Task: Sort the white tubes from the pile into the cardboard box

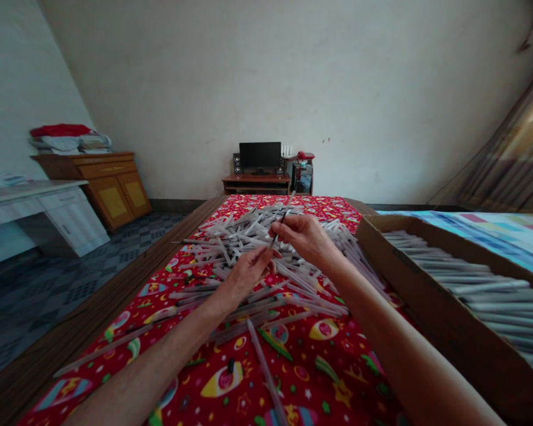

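Over a loose pile of translucent plastic tubes (pixel 244 236), my two hands meet around one thin, slanting stick (pixel 286 214), dark in part and pale toward its upper end. My right hand (pixel 305 235) pinches it between thumb and fingertips. Just below and to the left, my left hand (pixel 252 266) is closed on its lower end, partly hiding it. Closer to me, a single clear tube (pixel 266 370) lies lengthwise on the red patterned cloth (pixel 302 349), with a small black piece (pixel 231 365) beside it.
To the right stands a long cardboard box (pixel 430 307) holding many stacked pale tubes (pixel 484 284). A bed with a checked cover (pixel 479 228) lies beyond it. At the back are a monitor (pixel 260 155) and a low desk (pixel 255 179); a wooden cabinet (pixel 111 189) stands left.
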{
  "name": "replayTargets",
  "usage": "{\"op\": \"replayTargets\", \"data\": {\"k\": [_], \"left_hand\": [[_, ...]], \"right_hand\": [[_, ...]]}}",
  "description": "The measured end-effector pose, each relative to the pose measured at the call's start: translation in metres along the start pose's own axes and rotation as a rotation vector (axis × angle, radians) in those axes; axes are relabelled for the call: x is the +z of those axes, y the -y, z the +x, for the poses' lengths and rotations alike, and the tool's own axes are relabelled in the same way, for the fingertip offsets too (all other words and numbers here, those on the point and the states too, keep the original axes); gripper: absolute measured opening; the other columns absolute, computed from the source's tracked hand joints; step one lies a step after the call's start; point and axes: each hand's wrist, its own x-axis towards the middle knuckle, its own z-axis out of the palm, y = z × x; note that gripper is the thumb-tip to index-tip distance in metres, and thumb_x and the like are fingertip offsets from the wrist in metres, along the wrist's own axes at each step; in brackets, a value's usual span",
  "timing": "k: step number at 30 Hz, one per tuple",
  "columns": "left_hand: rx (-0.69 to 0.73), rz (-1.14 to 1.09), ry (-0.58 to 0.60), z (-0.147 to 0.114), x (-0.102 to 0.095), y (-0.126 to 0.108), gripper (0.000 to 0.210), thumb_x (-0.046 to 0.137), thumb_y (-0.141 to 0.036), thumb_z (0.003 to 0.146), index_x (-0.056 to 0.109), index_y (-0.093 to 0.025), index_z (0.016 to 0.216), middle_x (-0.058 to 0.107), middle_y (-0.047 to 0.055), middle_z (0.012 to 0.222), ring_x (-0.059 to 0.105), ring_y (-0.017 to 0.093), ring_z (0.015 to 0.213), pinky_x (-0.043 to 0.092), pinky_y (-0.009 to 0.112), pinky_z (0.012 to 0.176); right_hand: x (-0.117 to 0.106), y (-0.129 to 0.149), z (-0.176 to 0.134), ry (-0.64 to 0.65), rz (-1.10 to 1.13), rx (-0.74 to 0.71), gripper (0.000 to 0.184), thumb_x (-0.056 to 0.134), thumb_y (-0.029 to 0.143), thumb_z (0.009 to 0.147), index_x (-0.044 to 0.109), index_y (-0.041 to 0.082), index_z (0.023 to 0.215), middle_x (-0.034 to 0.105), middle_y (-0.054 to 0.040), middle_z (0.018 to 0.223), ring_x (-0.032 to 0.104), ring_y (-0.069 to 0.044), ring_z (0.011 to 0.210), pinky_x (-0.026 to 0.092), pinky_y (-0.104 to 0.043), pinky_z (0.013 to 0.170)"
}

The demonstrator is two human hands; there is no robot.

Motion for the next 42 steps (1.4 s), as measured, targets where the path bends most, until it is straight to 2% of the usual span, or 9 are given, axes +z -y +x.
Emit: {"op": "replayTargets", "data": {"k": [4, 8, 11, 16, 22, 27, 34, 38, 42], "left_hand": [[0.008, -0.056, -0.015, 0.0, 0.0, -0.002, 0.041, 0.045, -0.053, 0.082, 0.058, -0.013, 0.079, 0.05, -0.002, 0.06, 0.034, 0.007, 0.048, 0.024, 0.021, 0.046], [0.021, -0.066, -0.085, 0.0, -0.004, -0.004, 0.039, 0.047, -0.052, 0.082, 0.058, -0.014, 0.081, 0.052, -0.002, 0.061, 0.033, 0.006, 0.047, 0.025, 0.02, 0.045], [0.032, -0.104, -0.118, 0.001, -0.008, -0.008, 0.039, 0.048, -0.05, 0.081, 0.06, -0.014, 0.09, 0.052, -0.002, 0.061, 0.035, 0.006, 0.047, 0.026, 0.019, 0.044], [0.06, -0.177, -0.186, 0.003, -0.02, -0.018, 0.036, 0.052, -0.047, 0.08, 0.06, -0.014, 0.091, 0.05, -0.002, 0.06, 0.035, 0.005, 0.046, 0.028, 0.017, 0.044], [0.095, -0.228, -0.217, 0.005, -0.032, -0.022, 0.032, 0.052, -0.045, 0.082, 0.059, -0.014, 0.089, 0.05, -0.002, 0.06, 0.033, 0.003, 0.043, 0.024, 0.016, 0.041], [0.11, -0.243, -0.21, 0.005, -0.03, -0.024, 0.031, 0.051, -0.043, 0.083, 0.059, -0.013, 0.088, 0.049, -0.002, 0.058, 0.033, 0.003, 0.044, 0.024, 0.016, 0.042], [0.121, -0.251, -0.191, 0.005, -0.03, -0.024, 0.032, 0.051, -0.043, 0.083, 0.06, -0.013, 0.088, 0.05, -0.002, 0.058, 0.033, 0.003, 0.043, 0.023, 0.016, 0.041], [0.124, -0.249, -0.192, 0.005, -0.03, -0.025, 0.034, 0.051, -0.045, 0.082, 0.06, -0.013, 0.089, 0.049, -0.002, 0.058, 0.033, 0.003, 0.043, 0.024, 0.016, 0.041], [0.115, -0.23, -0.197, 0.005, -0.029, -0.024, 0.035, 0.051, -0.047, 0.081, 0.06, -0.013, 0.088, 0.049, -0.002, 0.057, 0.033, 0.003, 0.043, 0.024, 0.016, 0.04]], "right_hand": [[0.008, -0.004, -0.001, 0.119, 0.037, 0.025, 0.037, 0.046, 0.04, 0.083, 0.057, 0.01, 0.064, 0.048, 0.0023, 0.053, 0.042, -0.007, 0.05, 0.029, -0.017, 0.046], [0.008, -0.005, 0.0, 0.059, 0.038, -0.056, 0.038, 0.04, 0.042, 0.087, 0.06, 0.01, 0.08, 0.06, -0.0024, 0.069, 0.052, -0.01, 0.061, 0.035, -0.019, 0.053], [0.004, -0.004, 0.002, 0.017, -0.009, -0.075, 0.036, 0.039, 0.035, 0.088, 0.063, 0.01, 0.079, 0.063, -0.0042, 0.071, 0.055, -0.011, 0.062, 0.036, -0.019, 0.056], [0.02, -0.016, -0.002, 0.138, -0.196, -0.005, 0.026, 0.047, 0.018, 0.081, 0.067, 0.011, 0.067, 0.06, -0.0019, 0.057, 0.049, -0.008, 0.052, 0.031, -0.019, 0.053], [0.062, -0.035, -0.017, 0.326, -0.505, -0.053, 0.022, 0.048, 0.018, 0.076, 0.07, 0.017, 0.076, 0.065, -0.0039, 0.067, 0.054, -0.011, 0.058, 0.031, -0.02, 0.054], [0.064, -0.046, -0.022, 0.294, -0.756, 0.022, 0.029, 0.04, 0.025, 0.083, 0.068, 0.018, 0.085, 0.068, -0.0094, 0.082, 0.061, -0.017, 0.076, 0.037, -0.022, 0.063], [0.069, -0.053, -0.025, 0.36, -0.79, 0.039, 0.027, 0.043, 0.028, 0.083, 0.068, 0.016, 0.082, 0.068, -0.0108, 0.081, 0.062, -0.017, 0.074, 0.04, -0.023, 0.065], [0.071, -0.042, -0.026, 0.341, -0.775, -0.009, 0.029, 0.039, 0.026, 0.087, 0.067, 0.016, 0.087, 0.066, -0.0094, 0.083, 0.06, -0.016, 0.076, 0.039, -0.022, 0.067], [0.082, -0.032, -0.026, 0.362, -0.717, -0.193, 0.024, 0.043, 0.021, 0.085, 0.067, 0.021, 0.089, 0.063, -0.007, 0.085, 0.056, -0.015, 0.077, 0.039, -0.023, 0.066]]}}
